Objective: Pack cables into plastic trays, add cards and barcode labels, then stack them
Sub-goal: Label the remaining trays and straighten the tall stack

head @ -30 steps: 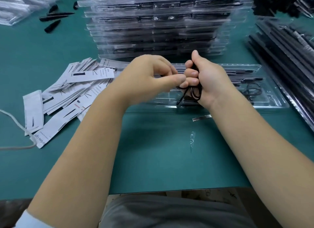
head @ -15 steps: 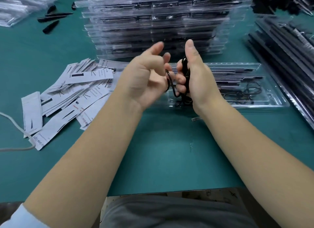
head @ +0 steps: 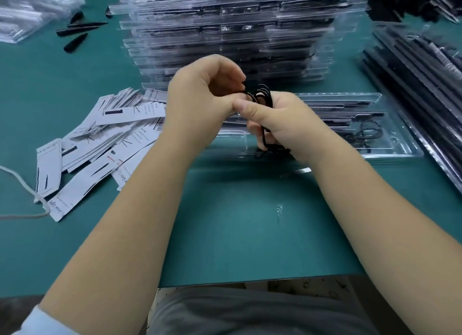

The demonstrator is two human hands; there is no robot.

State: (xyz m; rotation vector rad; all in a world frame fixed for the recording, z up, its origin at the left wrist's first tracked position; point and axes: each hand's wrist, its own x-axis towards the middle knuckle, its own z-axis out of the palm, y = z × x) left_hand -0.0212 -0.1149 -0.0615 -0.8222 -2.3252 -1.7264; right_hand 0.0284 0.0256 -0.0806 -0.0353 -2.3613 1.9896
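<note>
My right hand [head: 287,124] grips a coil of thin black cable [head: 263,96], with loops sticking out above the fist and below it. My left hand [head: 200,102] pinches a strand of the same cable at the top of the coil, thumb against fingers. Both hands hover over the near edge of a clear plastic tray [head: 395,149] lying flat on the green table; its right end holds another coiled black cable [head: 366,134] and black bars. A loose heap of white printed cards [head: 100,144] lies to the left.
A tall stack of filled clear trays [head: 225,34] stands behind the hands. More trays with black parts [head: 425,84] lean at the right. Black pointed pieces [head: 77,32] and clear bags [head: 30,12] lie far left; a white cord [head: 17,182] lies at the left edge.
My hands dropped lower and closed together again. The left hand, spread open half a second ago, now pinches the cable at the top of the coil held by the right hand.
</note>
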